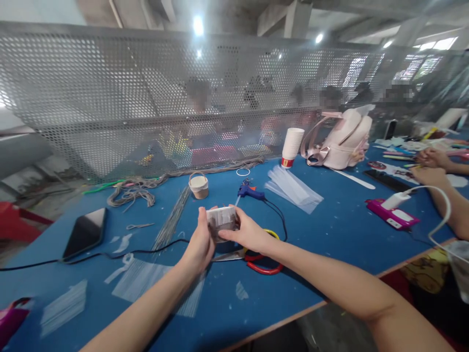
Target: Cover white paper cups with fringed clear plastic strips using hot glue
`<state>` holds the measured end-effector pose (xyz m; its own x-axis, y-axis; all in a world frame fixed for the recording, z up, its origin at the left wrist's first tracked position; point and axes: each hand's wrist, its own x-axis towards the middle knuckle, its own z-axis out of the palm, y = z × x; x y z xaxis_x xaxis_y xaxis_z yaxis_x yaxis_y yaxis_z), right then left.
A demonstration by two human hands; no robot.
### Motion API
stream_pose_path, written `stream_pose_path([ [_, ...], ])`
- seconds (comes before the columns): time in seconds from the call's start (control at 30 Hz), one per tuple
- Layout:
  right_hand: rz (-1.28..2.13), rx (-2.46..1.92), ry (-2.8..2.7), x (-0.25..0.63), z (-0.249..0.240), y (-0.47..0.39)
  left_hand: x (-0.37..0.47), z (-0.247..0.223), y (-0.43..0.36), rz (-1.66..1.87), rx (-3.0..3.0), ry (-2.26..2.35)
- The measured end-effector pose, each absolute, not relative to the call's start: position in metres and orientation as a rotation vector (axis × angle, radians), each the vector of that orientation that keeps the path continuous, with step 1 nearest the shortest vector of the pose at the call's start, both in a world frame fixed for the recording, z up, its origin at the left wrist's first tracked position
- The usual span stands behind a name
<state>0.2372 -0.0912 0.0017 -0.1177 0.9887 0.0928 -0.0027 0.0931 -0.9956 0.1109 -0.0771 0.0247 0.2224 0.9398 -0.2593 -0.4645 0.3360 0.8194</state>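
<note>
Scissors (264, 271) lie just beside the hands (252, 233), which I see both grasping a small cup (222, 221), so any careless dip could nick them on the exposed blade (230, 256).

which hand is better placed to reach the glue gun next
Probably the right hand: it is nearer the glue gun, which lies just beyond it. The left hand is farther off. Both hold the small grey thing, so the left would need to support it alone.
</note>
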Motion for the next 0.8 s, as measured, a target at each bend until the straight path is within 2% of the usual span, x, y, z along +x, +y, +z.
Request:
stream_pose_path([
  [0.33,0.889,-1.245,-1.539,0.246,0.01,-0.111,0.101,0.012,-0.083,1.142,0.971,0.959],
  [0.43,0.939,-1.141,-1.588,0.248,0.01,-0.114,0.1,0.016,-0.086,1.088,0.992,0.852],
  [0.57,1.086,-1.052,-1.367,0.252,0.015,-0.107,0.097,0.022,-0.085,0.939,0.895,0.678],
  [0.8,1.212,-1.066,-1.285,0.252,0.01,-0.099,0.096,0.02,-0.087,0.814,0.734,0.683],
])
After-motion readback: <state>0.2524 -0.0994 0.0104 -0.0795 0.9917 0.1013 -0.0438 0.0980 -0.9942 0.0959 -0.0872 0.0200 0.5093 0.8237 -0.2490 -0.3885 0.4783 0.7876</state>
